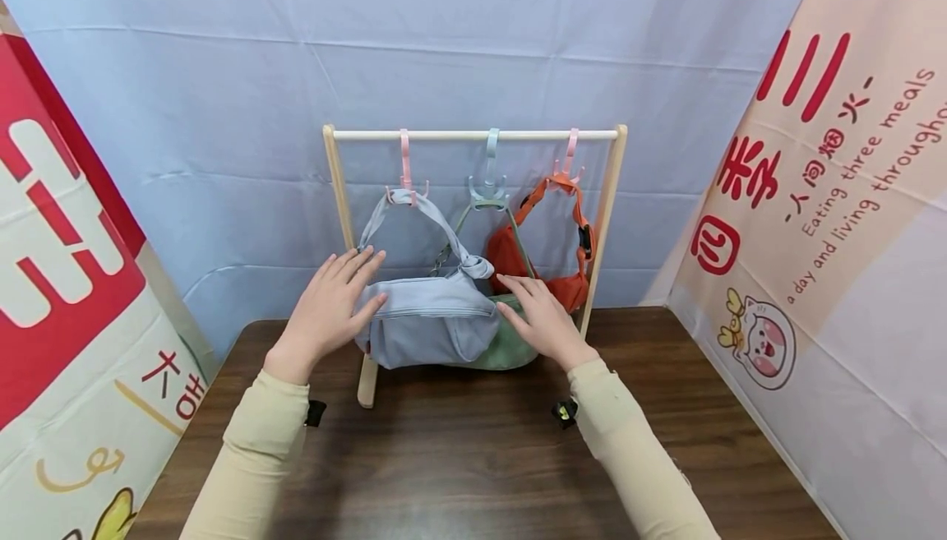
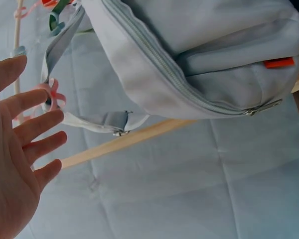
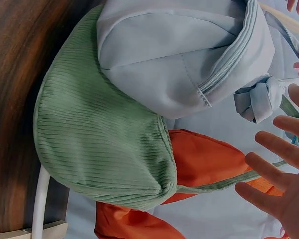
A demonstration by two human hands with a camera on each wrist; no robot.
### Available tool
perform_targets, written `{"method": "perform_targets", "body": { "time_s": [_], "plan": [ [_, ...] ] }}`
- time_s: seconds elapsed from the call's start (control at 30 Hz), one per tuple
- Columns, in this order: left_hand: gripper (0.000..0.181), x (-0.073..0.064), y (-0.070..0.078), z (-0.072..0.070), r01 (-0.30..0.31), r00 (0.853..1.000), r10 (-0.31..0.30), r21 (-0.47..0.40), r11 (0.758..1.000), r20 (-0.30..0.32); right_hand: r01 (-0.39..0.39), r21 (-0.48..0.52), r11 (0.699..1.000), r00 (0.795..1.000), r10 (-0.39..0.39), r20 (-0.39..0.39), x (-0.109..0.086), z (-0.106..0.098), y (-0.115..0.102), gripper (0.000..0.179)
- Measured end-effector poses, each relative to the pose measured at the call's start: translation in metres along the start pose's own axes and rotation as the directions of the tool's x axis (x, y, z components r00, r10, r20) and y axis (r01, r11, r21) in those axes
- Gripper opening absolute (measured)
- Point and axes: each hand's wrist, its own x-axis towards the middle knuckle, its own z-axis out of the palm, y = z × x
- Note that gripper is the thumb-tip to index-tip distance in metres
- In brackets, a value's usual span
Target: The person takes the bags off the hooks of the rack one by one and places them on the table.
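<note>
A pale grey-blue zippered bag [image 1: 429,334] hangs by its knotted strap from the left pink hook [image 1: 404,160] on a small wooden rack [image 1: 612,195]. My left hand [image 1: 325,306], fingers spread and holding nothing, is at the bag's left side. On the other side my right hand [image 1: 546,322] is likewise extended, near the bag's right end. Behind the grey-blue bag, a green corduroy bag [image 3: 99,124] hangs from the middle blue hook [image 1: 489,191], partly covered. An orange bag [image 1: 505,254] hangs from the right pink hook [image 1: 572,150], its lower part hidden.
The rack stands towards the back of a dark wooden table [image 1: 444,474]. Pale cloth [image 1: 222,113] hangs behind it, and printed cloths with red lettering hang at the left and right. A rack foot [image 1: 367,384] projects forward by my left forearm.
</note>
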Motion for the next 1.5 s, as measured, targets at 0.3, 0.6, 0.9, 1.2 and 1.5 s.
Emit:
{"method": "perform_targets", "body": {
  "time_s": [0.3, 0.6, 0.9, 1.2, 1.5],
  "plan": [
    [0.059, 0.012, -0.005, -0.007, -0.006, 1.000, 0.006, -0.002, 1.000, 0.008, 0.016, 0.015, 1.000, 1.000, -0.016, -0.005, 0.012, -0.002, -0.002, 0.051],
    [0.057, 0.028, -0.009, -0.017, -0.030, 0.998, 0.030, 0.008, 1.000, -0.046, 0.015, 0.005, 1.000, 1.000, -0.015, -0.023, 0.023, -0.005, -0.005, 0.050],
    [0.054, 0.039, -0.014, -0.024, -0.042, 0.996, 0.044, 0.022, 0.999, -0.073, 0.028, -0.016, 0.999, 0.999, -0.029, -0.032, 0.033, -0.005, -0.010, 0.050],
    [0.051, 0.050, -0.015, -0.031, -0.058, 0.992, 0.061, 0.029, 0.998, -0.114, 0.015, -0.023, 1.000, 0.999, -0.016, -0.034, 0.044, -0.006, -0.013, 0.048],
    [0.051, 0.061, -0.016, -0.039, -0.081, 0.987, 0.085, 0.037, 0.996, -0.135, 0.047, -0.024, 0.999, 0.997, -0.049, -0.063, 0.055, -0.007, -0.017, 0.045]
  ]
}}
